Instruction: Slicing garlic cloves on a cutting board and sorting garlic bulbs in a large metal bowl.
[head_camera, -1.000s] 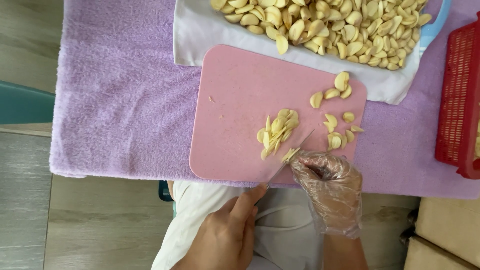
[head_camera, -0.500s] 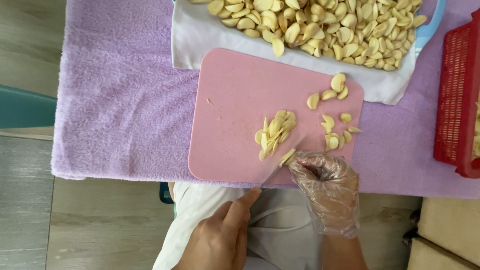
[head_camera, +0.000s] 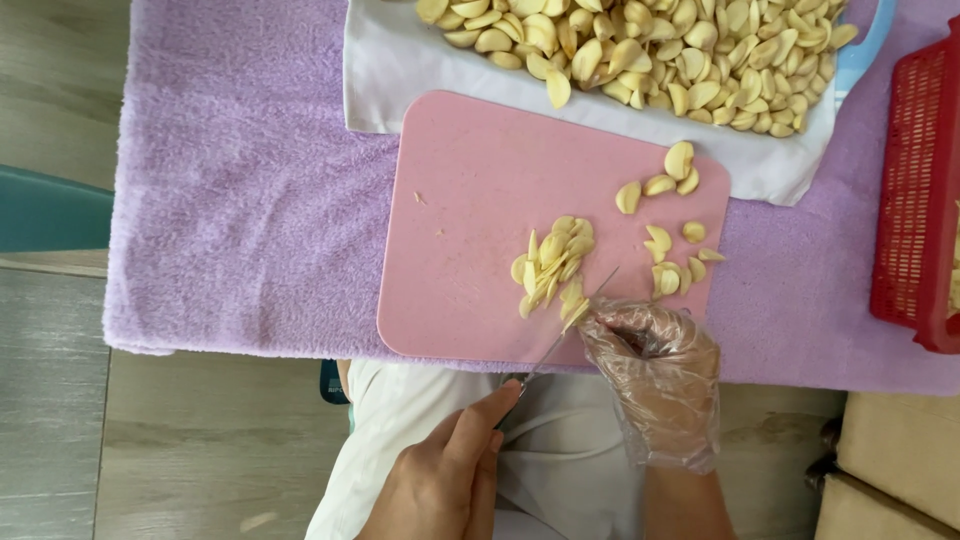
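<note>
Cutting board (head_camera: 470, 200) flat on towel (head_camera: 250, 200), near its front edge. On board, pile of slices (head_camera: 553, 268) near middle, loose cloves (head_camera: 672, 220) to right. Behind board, sheet (head_camera: 400, 70) heaped with whole cloves (head_camera: 650, 50), front edge overlapping board's back corner. Basket (head_camera: 920, 190) far right on towel, well apart from board. At board's front edge, knife (head_camera: 570, 330) slanting from left hand (head_camera: 450, 475) up to slices; right hand (head_camera: 655, 375) just right of blade, fingertips touching pile's near end.
</note>
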